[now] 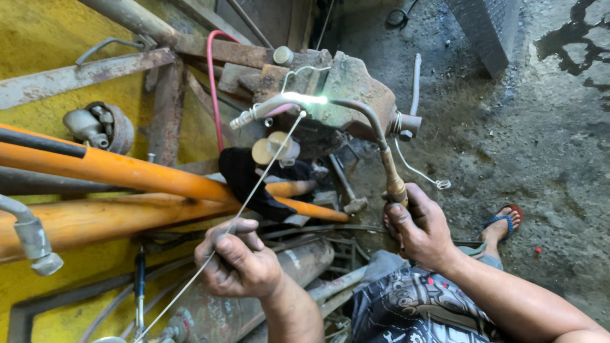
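My left hand (pixel 236 260) pinches a thin metal filler rod (pixel 260 173) that slants up to a grey metal pipe fitting (pixel 267 108) clamped in a rusty bench vise (pixel 352 82). My right hand (pixel 416 225) grips the brass handle of a gas torch (pixel 381 143). The torch's curved neck arches up and left, and its bright greenish flame (pixel 311 98) plays on the pipe where the rod tip meets it.
Thick orange hoses (pixel 127 171) cross the left over a yellow surface. A black cloth (pixel 254 181) and a hammer (pixel 346 187) lie below the vise. A gas cylinder (pixel 254 292) lies under my hands. My sandalled foot (pixel 502 222) rests on wet concrete at right.
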`<state>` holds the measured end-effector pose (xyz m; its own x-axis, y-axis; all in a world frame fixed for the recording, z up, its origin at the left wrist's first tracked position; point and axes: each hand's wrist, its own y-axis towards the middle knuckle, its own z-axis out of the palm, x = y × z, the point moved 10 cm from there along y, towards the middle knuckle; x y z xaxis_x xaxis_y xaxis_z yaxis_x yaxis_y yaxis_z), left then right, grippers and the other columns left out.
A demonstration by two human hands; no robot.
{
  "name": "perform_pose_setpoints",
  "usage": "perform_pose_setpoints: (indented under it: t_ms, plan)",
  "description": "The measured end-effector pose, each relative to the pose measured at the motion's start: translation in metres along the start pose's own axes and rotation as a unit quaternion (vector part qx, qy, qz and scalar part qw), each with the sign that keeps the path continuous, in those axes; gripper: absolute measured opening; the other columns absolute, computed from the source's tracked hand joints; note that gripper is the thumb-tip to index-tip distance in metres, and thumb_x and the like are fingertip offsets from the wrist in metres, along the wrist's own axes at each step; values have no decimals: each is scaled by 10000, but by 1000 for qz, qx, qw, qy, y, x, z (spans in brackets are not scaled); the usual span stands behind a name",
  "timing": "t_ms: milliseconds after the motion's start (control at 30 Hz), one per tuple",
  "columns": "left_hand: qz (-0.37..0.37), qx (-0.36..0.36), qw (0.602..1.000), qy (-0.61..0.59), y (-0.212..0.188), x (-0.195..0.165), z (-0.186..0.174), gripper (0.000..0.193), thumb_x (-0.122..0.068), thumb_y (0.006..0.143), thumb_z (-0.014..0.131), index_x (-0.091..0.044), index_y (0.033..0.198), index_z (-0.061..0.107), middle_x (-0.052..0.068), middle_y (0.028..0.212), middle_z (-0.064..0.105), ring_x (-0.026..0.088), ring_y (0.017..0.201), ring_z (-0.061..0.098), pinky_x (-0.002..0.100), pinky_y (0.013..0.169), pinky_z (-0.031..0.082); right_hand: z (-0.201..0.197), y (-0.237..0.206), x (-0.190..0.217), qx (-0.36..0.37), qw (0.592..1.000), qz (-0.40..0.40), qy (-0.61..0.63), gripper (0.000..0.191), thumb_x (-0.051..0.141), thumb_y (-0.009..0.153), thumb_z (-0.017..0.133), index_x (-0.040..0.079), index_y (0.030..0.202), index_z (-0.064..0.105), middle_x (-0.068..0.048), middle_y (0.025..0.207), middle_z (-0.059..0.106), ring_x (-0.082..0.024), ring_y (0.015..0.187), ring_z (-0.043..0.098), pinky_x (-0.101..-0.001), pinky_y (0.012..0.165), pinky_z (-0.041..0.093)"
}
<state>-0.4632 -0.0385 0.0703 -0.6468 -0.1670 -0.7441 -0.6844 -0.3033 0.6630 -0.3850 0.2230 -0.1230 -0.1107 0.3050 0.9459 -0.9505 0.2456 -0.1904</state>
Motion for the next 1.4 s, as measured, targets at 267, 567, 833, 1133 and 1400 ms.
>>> perform_pose_setpoints:
  t_ms: [267, 567, 833, 1133, 1400]
  plan:
    - [1, 16, 1000, 11, -2, 2, 12, 288, -247, 1149, 543, 4, 1011, 510, 167, 783, 651, 80, 471, 390, 184, 452, 295, 1, 1, -3, 2, 1000, 1, -7, 264, 235, 1015, 594, 30, 1176, 552, 7, 768, 555, -71, 641, 490, -234, 570, 420]
    - [1, 14, 1000, 11, -2, 4, 12, 290, -248, 1142, 543, 15, 1023, 516, 180, 839, 656, 78, 460, 384, 190, 446, 286, 2, -1, 2, 9, 1000, -18, 3, 278, 236, 1021, 589, 20, 1191, 549, 11, 770, 543, -70, 652, 481, -236, 582, 416]
    - [14, -7, 1000, 21, -6, 4, 2, 303, -256, 1145, 542, 24, 1037, 507, 180, 822, 647, 75, 451, 379, 191, 432, 305, 1, -2, -7, 12, 1000, -1, 6, 242, 208, 1023, 586, 26, 1178, 548, 18, 754, 503, -68, 649, 442, -240, 577, 391]
    - [13, -11, 1000, 19, -7, 3, 4, 307, -264, 1142, 542, 26, 1050, 507, 176, 813, 644, 72, 445, 374, 189, 432, 294, 2, -2, -5, 11, 1000, -8, -5, 233, 207, 1021, 590, 30, 1167, 548, 22, 775, 514, -65, 668, 456, -238, 591, 406]
    - [14, 1, 1000, 13, -7, 3, 10, 298, -256, 1147, 539, 19, 1036, 511, 174, 799, 645, 79, 451, 382, 197, 440, 305, 2, -2, -9, 11, 1000, -2, 6, 241, 209, 1024, 588, 30, 1179, 548, 24, 775, 502, -64, 664, 437, -237, 585, 388]
